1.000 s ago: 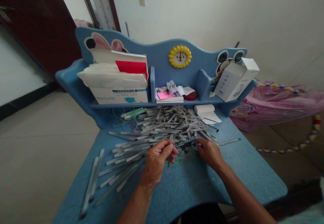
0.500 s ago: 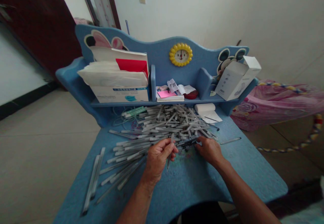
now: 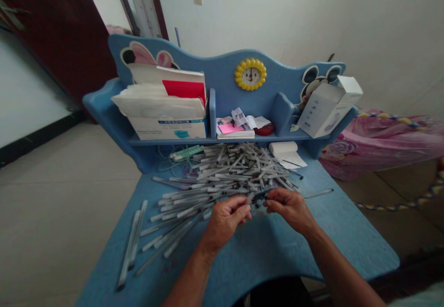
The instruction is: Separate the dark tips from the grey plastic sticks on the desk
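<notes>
A big heap of grey pens covers the back half of the blue desk. A fan of finished pens lies left of my hands. My left hand is closed in a pinch on a thin pen part just in front of the heap. My right hand is closed too, its fingertips holding a small dark piece that meets the left hand's part. Both hands hover close above the desk top.
The desk's shelf holds a white box of masks with papers, a stack of notes, a yellow clock and a tilted white carton. Two pens lie apart at the left edge. Pink fabric lies on the floor, right.
My hands have come together in front of the heap. The pen that stood upright in my left hand is now turned towards the right hand, whose fingers have lifted off the heap.
</notes>
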`<state>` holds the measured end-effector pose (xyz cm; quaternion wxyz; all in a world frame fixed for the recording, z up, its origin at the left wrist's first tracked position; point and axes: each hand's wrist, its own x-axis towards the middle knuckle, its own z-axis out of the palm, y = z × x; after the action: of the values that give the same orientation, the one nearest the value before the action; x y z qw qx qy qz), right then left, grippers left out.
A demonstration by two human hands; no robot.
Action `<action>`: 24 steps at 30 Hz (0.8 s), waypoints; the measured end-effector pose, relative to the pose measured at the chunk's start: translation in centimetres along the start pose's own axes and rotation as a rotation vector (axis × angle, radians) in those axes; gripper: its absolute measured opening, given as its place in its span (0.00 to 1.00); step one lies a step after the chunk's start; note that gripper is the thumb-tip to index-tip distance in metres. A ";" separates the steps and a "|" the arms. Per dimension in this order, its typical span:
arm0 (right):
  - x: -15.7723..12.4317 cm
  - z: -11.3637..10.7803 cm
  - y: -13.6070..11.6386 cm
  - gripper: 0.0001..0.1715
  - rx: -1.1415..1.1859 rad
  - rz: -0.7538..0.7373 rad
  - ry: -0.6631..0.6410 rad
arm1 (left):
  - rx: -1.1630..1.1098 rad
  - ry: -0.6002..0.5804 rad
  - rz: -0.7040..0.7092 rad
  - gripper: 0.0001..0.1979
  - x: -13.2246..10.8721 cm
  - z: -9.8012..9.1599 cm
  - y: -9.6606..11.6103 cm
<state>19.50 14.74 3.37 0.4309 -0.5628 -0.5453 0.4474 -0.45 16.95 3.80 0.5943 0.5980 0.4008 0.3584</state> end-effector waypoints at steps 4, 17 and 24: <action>-0.8 0.5 -2.1 0.08 -0.060 -0.087 -0.027 | 0.035 -0.046 -0.025 0.11 -0.3 0.2 0.5; -1.9 2.1 -0.9 0.04 -0.233 -0.202 -0.034 | 0.081 -0.108 -0.014 0.08 -0.2 0.8 0.4; -2.5 2.6 -1.7 0.06 -0.254 -0.238 -0.020 | 0.097 -0.140 -0.018 0.08 -0.4 1.2 0.6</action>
<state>16.54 12.34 4.51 0.4006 -0.5398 -0.6646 0.3263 0.49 16.13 4.41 0.5945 0.6460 0.3805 0.2908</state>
